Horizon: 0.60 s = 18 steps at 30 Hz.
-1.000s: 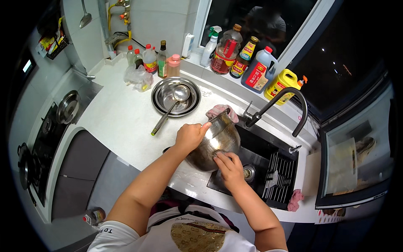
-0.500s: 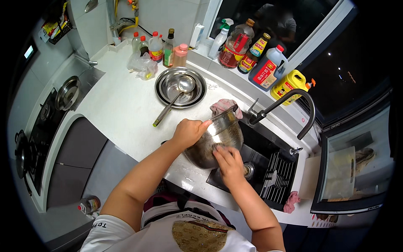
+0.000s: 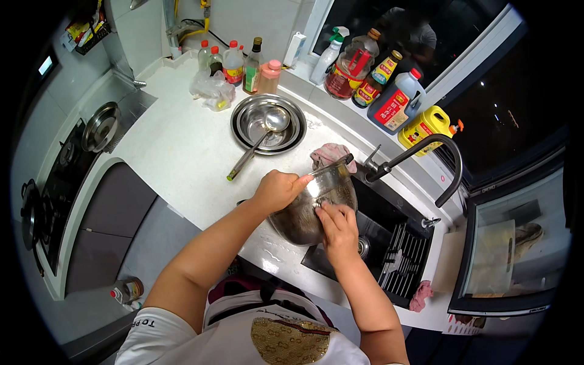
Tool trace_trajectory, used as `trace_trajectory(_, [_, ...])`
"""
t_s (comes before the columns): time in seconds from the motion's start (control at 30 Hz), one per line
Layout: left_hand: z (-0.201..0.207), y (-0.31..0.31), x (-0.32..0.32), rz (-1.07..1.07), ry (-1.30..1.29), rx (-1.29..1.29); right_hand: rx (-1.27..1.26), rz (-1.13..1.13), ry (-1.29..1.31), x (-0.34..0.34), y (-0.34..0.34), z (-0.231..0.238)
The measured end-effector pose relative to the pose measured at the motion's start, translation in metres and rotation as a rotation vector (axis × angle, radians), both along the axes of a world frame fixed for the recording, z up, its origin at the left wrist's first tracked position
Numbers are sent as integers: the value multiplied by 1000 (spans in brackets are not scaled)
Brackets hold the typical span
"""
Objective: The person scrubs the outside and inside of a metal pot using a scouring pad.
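Observation:
I hold a shiny steel bowl (image 3: 309,210) tilted over the left edge of the dark sink (image 3: 389,237). My left hand (image 3: 277,190) grips the bowl's rim on its left side. My right hand (image 3: 336,226) presses against the bowl's outer wall, fingers bent on the metal. Whether that hand holds a scrubber I cannot tell. A black curved tap (image 3: 426,155) arches over the sink just right of the bowl.
A stack of steel basins (image 3: 243,125) with a ladle (image 3: 261,137) sits on the white counter (image 3: 176,158). A pink cloth (image 3: 328,155) lies behind the bowl. Bottles (image 3: 389,97) line the window sill. A hob with a pan (image 3: 100,128) is at the left.
The bowl has stayed over the sink edge while my right hand has shifted slightly across its outer wall. The view has tilted a little.

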<state>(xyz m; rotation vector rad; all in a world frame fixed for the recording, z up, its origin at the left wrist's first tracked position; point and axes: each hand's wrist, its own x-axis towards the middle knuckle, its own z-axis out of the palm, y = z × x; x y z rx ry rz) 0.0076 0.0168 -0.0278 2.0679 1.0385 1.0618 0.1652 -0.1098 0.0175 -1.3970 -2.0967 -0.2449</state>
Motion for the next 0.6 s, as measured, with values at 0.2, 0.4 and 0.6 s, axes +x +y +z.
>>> trace_trajectory(0.2, [-4,2,-1,-32,12,48,-24,10,-52,9,-29,-13])
trace_trajectory(0.4, [-4,4,-4,-15,49,7,-6,-22,26,-2,11,0])
trace_trajectory(0.6, [-5,6,-2,-62,41,6,0,-45,47,15,-24,-17])
